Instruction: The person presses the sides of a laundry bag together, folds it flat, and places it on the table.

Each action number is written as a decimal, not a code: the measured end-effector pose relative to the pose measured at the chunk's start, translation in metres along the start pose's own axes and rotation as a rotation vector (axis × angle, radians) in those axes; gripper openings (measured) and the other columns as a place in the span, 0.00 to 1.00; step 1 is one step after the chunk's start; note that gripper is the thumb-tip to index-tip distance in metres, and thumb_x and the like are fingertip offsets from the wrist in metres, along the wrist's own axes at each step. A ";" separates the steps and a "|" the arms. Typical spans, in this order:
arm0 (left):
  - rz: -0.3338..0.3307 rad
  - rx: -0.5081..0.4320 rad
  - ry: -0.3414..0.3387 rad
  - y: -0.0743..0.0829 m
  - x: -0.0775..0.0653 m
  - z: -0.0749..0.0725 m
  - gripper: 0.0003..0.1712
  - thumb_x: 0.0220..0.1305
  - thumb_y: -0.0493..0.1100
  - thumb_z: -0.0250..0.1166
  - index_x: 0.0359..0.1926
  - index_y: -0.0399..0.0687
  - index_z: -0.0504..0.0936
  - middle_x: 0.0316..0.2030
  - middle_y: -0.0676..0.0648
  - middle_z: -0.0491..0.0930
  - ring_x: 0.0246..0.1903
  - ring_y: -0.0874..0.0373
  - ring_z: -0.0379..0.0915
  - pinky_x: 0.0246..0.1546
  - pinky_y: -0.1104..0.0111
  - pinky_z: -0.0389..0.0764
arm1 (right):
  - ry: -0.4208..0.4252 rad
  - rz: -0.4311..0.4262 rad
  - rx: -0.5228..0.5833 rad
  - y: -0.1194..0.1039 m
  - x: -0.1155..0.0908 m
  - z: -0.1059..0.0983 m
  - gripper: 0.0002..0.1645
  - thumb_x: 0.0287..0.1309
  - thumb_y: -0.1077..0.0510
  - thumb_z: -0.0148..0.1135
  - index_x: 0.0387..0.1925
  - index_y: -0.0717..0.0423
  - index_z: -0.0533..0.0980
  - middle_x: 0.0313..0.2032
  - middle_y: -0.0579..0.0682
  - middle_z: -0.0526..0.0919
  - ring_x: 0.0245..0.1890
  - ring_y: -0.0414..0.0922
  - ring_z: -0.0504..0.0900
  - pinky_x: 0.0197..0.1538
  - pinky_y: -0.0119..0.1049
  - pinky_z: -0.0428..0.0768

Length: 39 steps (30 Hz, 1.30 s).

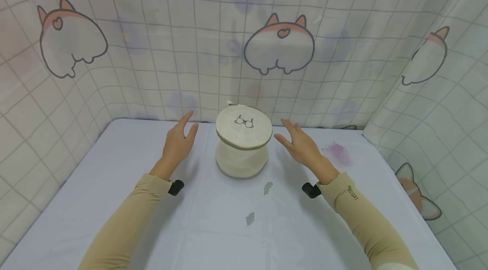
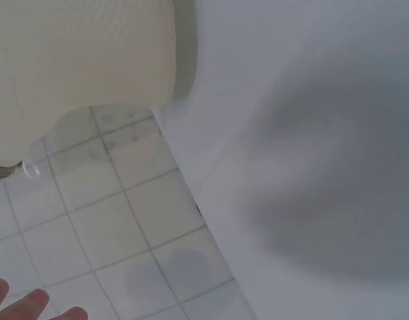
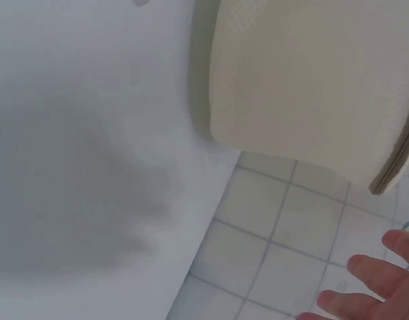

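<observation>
A cream mesh laundry bag (image 1: 244,162) stands upright on the white-covered table, its round lid tilted on top with a pair of glasses drawn on it. A zipper (image 3: 399,153) runs along its rim in the right wrist view. My left hand (image 1: 178,140) hovers to the left of the bag, fingers spread and apart from it. On the other side, my right hand (image 1: 301,145) is held near the lid's right edge with fingers extended, holding nothing. Only fingertips (image 2: 32,303) of the left hand show in the left wrist view.
A tiled-pattern curtain (image 1: 164,49) with corgi prints hangs behind and at both sides of the table (image 1: 213,227). A pink stain (image 1: 338,153) lies at the right, and grey marks (image 1: 250,218) spot the cloth in front of the bag.
</observation>
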<state>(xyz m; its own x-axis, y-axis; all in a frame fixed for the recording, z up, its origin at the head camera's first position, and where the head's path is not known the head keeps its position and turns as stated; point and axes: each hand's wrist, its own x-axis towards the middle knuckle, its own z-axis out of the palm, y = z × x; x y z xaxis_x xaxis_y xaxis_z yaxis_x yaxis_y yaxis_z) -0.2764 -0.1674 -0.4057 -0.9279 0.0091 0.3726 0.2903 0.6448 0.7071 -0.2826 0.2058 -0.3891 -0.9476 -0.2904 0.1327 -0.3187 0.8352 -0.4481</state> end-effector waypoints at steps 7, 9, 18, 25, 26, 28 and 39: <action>0.000 -0.105 -0.008 0.008 0.001 0.001 0.31 0.80 0.48 0.53 0.77 0.44 0.63 0.71 0.36 0.69 0.71 0.37 0.62 0.67 0.42 0.67 | -0.057 0.044 0.173 -0.004 0.002 -0.004 0.43 0.78 0.37 0.48 0.80 0.57 0.54 0.76 0.64 0.60 0.73 0.65 0.63 0.70 0.62 0.64; -0.011 -0.125 -0.017 0.010 0.002 0.001 0.31 0.80 0.47 0.53 0.78 0.44 0.62 0.71 0.36 0.69 0.70 0.37 0.63 0.66 0.42 0.68 | -0.064 0.048 0.225 -0.005 0.003 -0.005 0.42 0.78 0.39 0.49 0.80 0.57 0.55 0.76 0.63 0.60 0.73 0.64 0.62 0.70 0.61 0.65; -0.091 -0.221 -0.088 0.016 0.004 0.000 0.32 0.82 0.49 0.50 0.79 0.45 0.59 0.71 0.36 0.69 0.67 0.37 0.68 0.65 0.45 0.70 | -0.099 0.080 0.494 -0.010 0.006 -0.006 0.37 0.77 0.51 0.55 0.78 0.61 0.57 0.72 0.66 0.65 0.69 0.62 0.69 0.60 0.53 0.79; -0.239 -0.493 -0.188 0.023 0.008 -0.002 0.34 0.82 0.50 0.50 0.81 0.46 0.55 0.72 0.35 0.66 0.66 0.39 0.70 0.67 0.43 0.67 | -0.129 0.124 0.734 -0.009 0.010 -0.006 0.36 0.78 0.56 0.54 0.78 0.65 0.55 0.71 0.70 0.66 0.65 0.67 0.73 0.54 0.49 0.84; -0.267 -0.539 -0.203 0.024 0.009 -0.002 0.34 0.82 0.49 0.51 0.81 0.46 0.55 0.73 0.35 0.65 0.67 0.38 0.69 0.67 0.44 0.67 | -0.132 0.131 0.754 -0.009 0.011 -0.006 0.36 0.78 0.57 0.53 0.78 0.65 0.54 0.71 0.70 0.66 0.65 0.67 0.73 0.54 0.49 0.84; -0.322 -0.608 -0.229 0.027 0.010 -0.001 0.34 0.81 0.48 0.51 0.81 0.47 0.55 0.73 0.36 0.64 0.68 0.39 0.68 0.68 0.44 0.67 | -0.136 0.144 0.786 -0.010 0.012 -0.005 0.36 0.78 0.58 0.52 0.78 0.65 0.54 0.70 0.70 0.66 0.64 0.68 0.74 0.54 0.48 0.84; -0.442 -0.713 -0.265 0.040 0.022 0.005 0.35 0.80 0.47 0.54 0.81 0.50 0.53 0.75 0.39 0.62 0.68 0.42 0.69 0.64 0.51 0.74 | -0.180 0.166 0.938 -0.014 0.018 0.000 0.39 0.78 0.58 0.51 0.80 0.63 0.47 0.73 0.70 0.62 0.65 0.70 0.71 0.56 0.49 0.83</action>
<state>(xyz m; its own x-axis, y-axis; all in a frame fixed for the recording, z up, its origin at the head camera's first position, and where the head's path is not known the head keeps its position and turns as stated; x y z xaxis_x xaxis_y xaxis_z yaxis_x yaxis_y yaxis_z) -0.2864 -0.1381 -0.3724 -0.9879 0.1060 -0.1133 -0.1138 0.0010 0.9935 -0.2952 0.1891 -0.3803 -0.9371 -0.3348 -0.0989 0.0382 0.1831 -0.9824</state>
